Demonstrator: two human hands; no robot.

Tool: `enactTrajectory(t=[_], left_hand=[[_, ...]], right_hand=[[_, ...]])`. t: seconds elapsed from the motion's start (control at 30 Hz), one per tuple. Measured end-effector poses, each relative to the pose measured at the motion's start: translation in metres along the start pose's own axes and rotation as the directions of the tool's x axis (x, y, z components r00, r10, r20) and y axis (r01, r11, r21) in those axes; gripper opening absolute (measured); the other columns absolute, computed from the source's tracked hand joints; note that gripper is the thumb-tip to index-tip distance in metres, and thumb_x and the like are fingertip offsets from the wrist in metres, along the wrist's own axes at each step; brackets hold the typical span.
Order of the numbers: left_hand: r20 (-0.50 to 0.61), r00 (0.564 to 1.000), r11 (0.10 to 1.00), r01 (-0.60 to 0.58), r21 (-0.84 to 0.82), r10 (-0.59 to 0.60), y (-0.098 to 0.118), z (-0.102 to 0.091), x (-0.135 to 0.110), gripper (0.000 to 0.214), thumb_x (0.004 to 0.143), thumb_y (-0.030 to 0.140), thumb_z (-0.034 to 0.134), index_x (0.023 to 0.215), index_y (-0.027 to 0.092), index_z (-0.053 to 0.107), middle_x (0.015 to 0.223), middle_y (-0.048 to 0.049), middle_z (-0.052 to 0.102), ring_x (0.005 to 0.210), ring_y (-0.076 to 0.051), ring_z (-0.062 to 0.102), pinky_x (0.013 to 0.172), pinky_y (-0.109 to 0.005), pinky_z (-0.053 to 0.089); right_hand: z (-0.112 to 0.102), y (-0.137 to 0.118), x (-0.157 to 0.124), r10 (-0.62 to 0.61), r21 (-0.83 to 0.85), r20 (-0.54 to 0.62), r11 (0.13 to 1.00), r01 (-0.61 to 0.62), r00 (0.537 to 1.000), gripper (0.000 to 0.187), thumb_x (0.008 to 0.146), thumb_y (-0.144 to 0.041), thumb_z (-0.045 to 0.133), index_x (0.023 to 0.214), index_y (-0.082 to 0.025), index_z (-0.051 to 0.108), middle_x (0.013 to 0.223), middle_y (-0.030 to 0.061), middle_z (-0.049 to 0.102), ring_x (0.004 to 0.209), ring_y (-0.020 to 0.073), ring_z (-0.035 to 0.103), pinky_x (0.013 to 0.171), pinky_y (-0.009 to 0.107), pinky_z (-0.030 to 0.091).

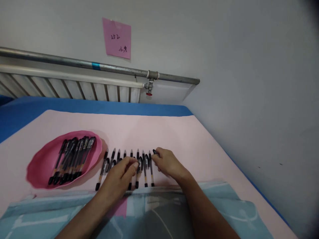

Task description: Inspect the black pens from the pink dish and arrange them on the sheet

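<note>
A row of uncapped black gel pens lies on the pink surface, tips pointing away from me; the rightmost pen (151, 171) is beside my right hand. Between the pens lie loose black-and-clear caps, one cap (147, 161) fully visible. My right hand (167, 162) is closed in a pinch on a pen cap (155, 152), only its dark end showing past the fingers. My left hand (123, 174) hovers over the middle of the row, thumb and forefinger together next to another cap; whatever they hold is hidden. This hand covers part of several pens.
A pink scalloped bowl (37, 164) at left holds several capped black pens (74, 159). Light blue patterned cloth (224, 196) lies along the near edge. Behind the blue table edge (112, 108) are a radiator (74, 86), a metal pipe (119, 69) and a wall with a pink note (117, 38).
</note>
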State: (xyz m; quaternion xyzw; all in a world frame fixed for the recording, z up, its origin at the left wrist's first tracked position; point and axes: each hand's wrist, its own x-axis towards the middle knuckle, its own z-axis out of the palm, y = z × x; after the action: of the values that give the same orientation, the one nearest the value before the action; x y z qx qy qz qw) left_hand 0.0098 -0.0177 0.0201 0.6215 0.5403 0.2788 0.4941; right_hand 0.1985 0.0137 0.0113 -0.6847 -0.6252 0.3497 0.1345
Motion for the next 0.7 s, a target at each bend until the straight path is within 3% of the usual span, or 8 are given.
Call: enactTrajectory(t=[0.13,0.27,0.43,0.7], left_hand=[[-0.005,1.0,0.999,-0.012,0.036,0.012,-0.001,0.0,0.0,0.031,0.081,0.042,0.04,0.092,0.019,0.058,0.082,-0.0038,0.064,0.075,-0.019,0.057,0.069,-0.032,0.044],[-0.003,1.0,0.997,-0.008,0.074,0.008,-0.002,0.002,0.001,0.03,0.081,0.041,0.04,0.093,0.019,0.057,0.082,-0.0039,0.063,0.076,-0.019,0.057,0.069,-0.031,0.043],[0.011,1.0,0.995,-0.014,0.097,0.013,-0.003,0.002,0.001,0.031,0.081,0.041,0.039,0.093,0.02,0.057,0.08,-0.0034,0.063,0.074,-0.019,0.057,0.068,-0.031,0.043],[-0.015,1.0,0.99,-0.017,0.14,0.019,-0.004,-0.006,0.003,0.03,0.082,0.042,0.038,0.093,0.021,0.056,0.077,-0.0013,0.062,0.073,-0.018,0.056,0.065,-0.029,0.041]], right_hand=[[-0.005,-0.001,-0.004,-0.039,-0.275,-0.099,0.961,0.011,0.994,0.014,0.08,-0.024,0.044,0.073,-0.015,0.052,0.072,0.0061,0.061,0.061,0.0124,0.053,0.052,0.022,0.03],[-0.004,-0.003,-0.008,-0.059,-0.373,-0.076,0.927,0.026,0.995,0.016,0.08,-0.027,0.047,0.078,-0.014,0.056,0.075,0.0073,0.062,0.066,0.0143,0.052,0.055,0.024,0.029],[-0.008,-0.004,-0.011,-0.056,-0.33,-0.034,0.943,0.042,0.998,0.015,0.079,-0.022,0.045,0.077,-0.015,0.058,0.069,0.0058,0.061,0.059,0.0126,0.051,0.053,0.023,0.03],[-0.012,0.017,-0.008,0.104,-0.027,0.114,0.995,-0.101,0.988,0.011,0.078,-0.016,0.041,0.079,-0.017,0.053,0.056,0.0014,0.056,0.037,0.0084,0.045,0.037,0.019,0.032]])
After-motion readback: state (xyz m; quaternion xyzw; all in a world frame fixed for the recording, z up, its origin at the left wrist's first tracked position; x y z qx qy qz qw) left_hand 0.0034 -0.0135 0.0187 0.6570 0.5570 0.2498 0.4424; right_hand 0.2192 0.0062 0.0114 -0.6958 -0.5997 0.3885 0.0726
